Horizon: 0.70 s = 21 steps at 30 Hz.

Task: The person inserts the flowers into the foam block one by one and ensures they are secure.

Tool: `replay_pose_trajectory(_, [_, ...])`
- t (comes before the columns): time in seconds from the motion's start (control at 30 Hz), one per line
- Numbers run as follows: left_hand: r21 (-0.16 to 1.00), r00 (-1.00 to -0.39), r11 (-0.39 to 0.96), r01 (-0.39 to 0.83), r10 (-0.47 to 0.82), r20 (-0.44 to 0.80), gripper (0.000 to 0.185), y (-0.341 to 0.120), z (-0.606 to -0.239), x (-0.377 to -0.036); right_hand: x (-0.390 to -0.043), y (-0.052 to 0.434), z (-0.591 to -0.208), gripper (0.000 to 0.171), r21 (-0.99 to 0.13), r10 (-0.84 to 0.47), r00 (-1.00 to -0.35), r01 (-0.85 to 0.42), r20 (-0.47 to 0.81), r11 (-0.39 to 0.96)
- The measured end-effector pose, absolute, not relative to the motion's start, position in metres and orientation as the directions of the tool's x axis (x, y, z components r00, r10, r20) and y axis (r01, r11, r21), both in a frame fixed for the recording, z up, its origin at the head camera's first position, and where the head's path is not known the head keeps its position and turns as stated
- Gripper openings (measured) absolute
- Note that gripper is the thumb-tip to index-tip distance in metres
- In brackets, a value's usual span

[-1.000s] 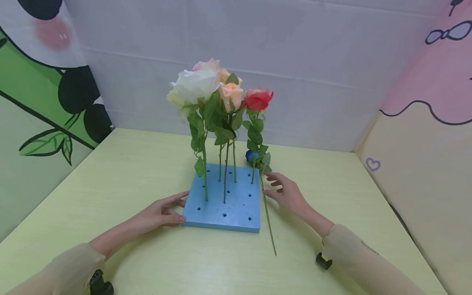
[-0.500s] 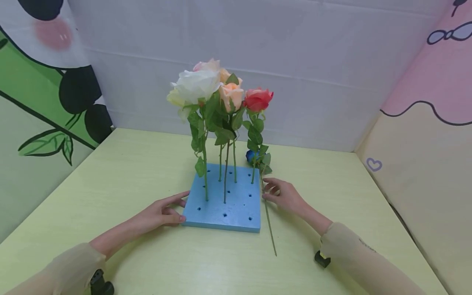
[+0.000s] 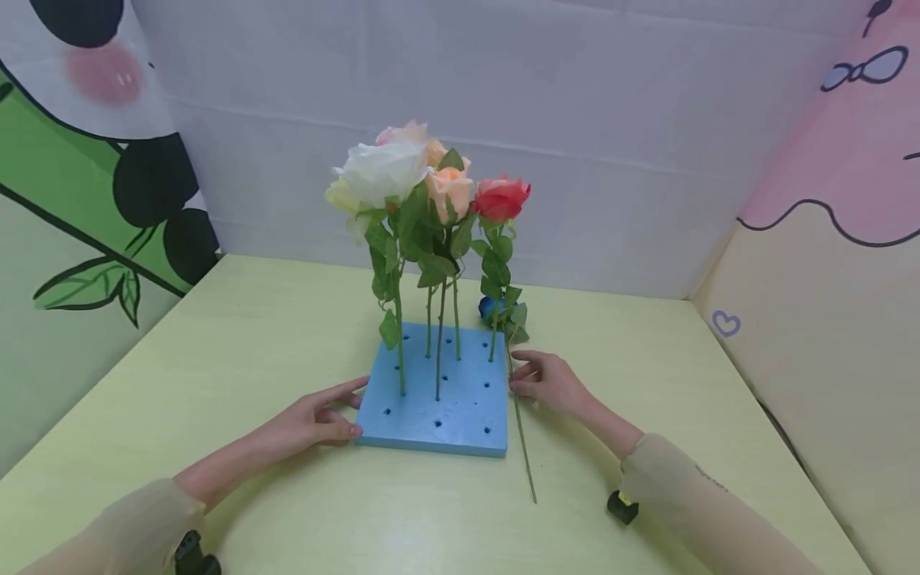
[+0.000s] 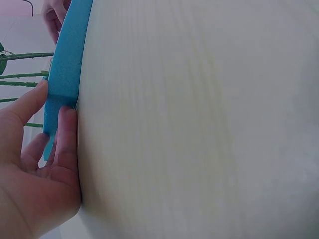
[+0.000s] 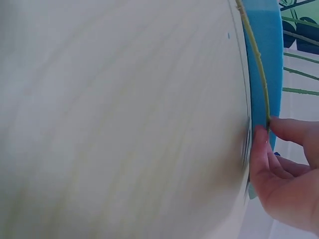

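On the pale yellow-green table (image 3: pixel 216 351) lies a blue foam block (image 3: pixel 446 415) dotted with holes, five artificial roses (image 3: pixel 431 180) standing upright in its far rows. A sixth, the blue rose (image 3: pixel 490 307), lies flat beside the block's right edge, its stem running toward the person. The left hand (image 3: pixel 312 415), fingers relaxed, presses the block's near-left corner. The right hand (image 3: pixel 549 379) pinches the loose stem (image 3: pixel 521 438) between thumb and fingertips. To do this well, I judge: keep the block pinned, grip low on the stem, lift it clear of the neighbouring leaves.
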<state>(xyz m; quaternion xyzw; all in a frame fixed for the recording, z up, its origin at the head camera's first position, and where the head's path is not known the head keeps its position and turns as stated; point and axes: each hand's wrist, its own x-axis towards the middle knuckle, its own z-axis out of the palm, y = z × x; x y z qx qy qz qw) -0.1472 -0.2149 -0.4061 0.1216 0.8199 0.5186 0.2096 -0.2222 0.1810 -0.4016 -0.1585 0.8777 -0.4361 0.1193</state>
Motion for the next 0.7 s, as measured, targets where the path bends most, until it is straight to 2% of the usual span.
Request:
replay_pose_trajectory(0.23, [0.899,-0.883,0.437,-0.016,0.417,-0.218,0.079,-0.215,-0.405,-0.146,-0.226,0.185,-0.402,0.053,-0.863,-0.335,-0.931,-0.045,-0.147,0.503])
replay_pose_trajectory(0.7, [0.886,-0.886,0.464,-0.004,0.409,-0.219,0.078,-0.216,-0.408,-0.147,-0.224,0.199,-0.366,0.044,-0.907,-0.285,-0.953,-0.024,-0.107,0.420])
